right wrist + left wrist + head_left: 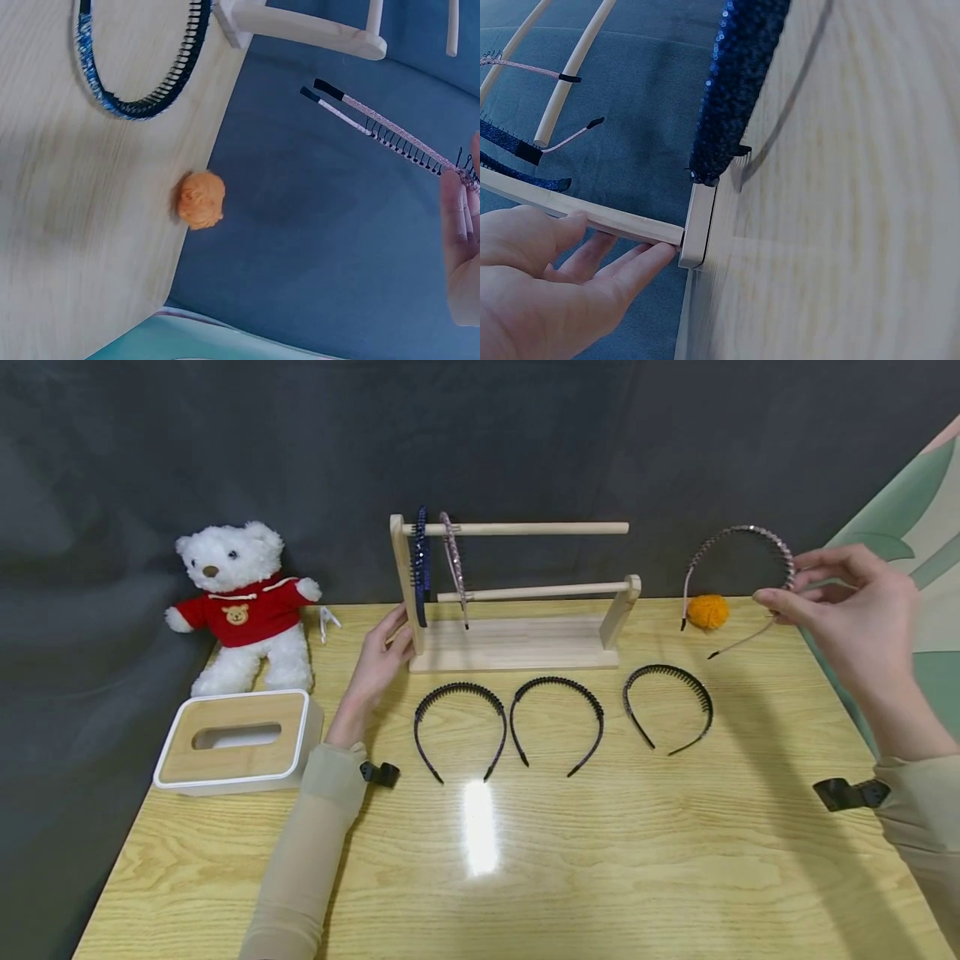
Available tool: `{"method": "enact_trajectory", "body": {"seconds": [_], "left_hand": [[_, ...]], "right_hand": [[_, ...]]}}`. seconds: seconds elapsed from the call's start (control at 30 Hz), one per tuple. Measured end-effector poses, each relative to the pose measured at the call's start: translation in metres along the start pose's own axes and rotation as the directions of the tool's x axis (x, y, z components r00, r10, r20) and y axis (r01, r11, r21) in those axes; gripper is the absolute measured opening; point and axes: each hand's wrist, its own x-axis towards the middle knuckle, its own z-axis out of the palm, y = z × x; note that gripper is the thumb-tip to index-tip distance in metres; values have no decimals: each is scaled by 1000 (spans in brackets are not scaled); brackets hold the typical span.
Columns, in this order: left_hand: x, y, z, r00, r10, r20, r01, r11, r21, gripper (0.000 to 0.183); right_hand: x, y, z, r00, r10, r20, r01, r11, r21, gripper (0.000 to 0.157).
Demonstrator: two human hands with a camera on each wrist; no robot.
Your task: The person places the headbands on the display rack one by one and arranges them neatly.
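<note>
while the left hand (378, 662) rests against the outer side of the left upright (401, 547) of the pale wooden rack (517, 647), the right hand (853, 602) has a sparkly pinkish-silver, toothed hoop headband (750, 529) up off the pale wood-grain table (637, 860), out to the right of the rack. right thumb and fingers are clamped on the right side of its arch, so nearly all of the hoop lies left of the fingertips, rackward. arch up, tips down and a bit left.

key relation: the round wooden upper rod (540, 528) is fixed at the left upright, and its free end points right, at the held headband; clear gap between the two. right hand is the nearer one to that end, left is at the far end. orientation is off though: the dark blue sequined headband (422, 560) and the sparkly pink headband (452, 553) hang edge-on across the rod, while the held hoop shows its face in the head view. i'd judge it needs a yaw to match them.

left fingers are fairly straight, slightly apart, touching the wood; can't tell how hard they press.
</note>
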Motion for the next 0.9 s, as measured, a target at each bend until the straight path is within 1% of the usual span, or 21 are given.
{"method": "enact_trajectory", "body": {"seconds": [0.23,0.43,0.7,0.9], "left_hand": [[0,0,0,1000,-7,-3,7,1000,4,54],[0,0,0,1000,-7,-4,7,1000,11,54],[-1,0,0,1000,-10,-2,10,1000,10,54],[0,1,0,1000,-16,-8,16,1000,3,54]], "right_hand": [[0,-13,6,999,-14,-31,14,1000,8,39],[-1,-17,9,999,-32,-40,32,999,0,39],[3,-22,16,996,-75,-53,77,996,37,40],[7,-29,20,994,-87,-65,91,994,56,41]]}}
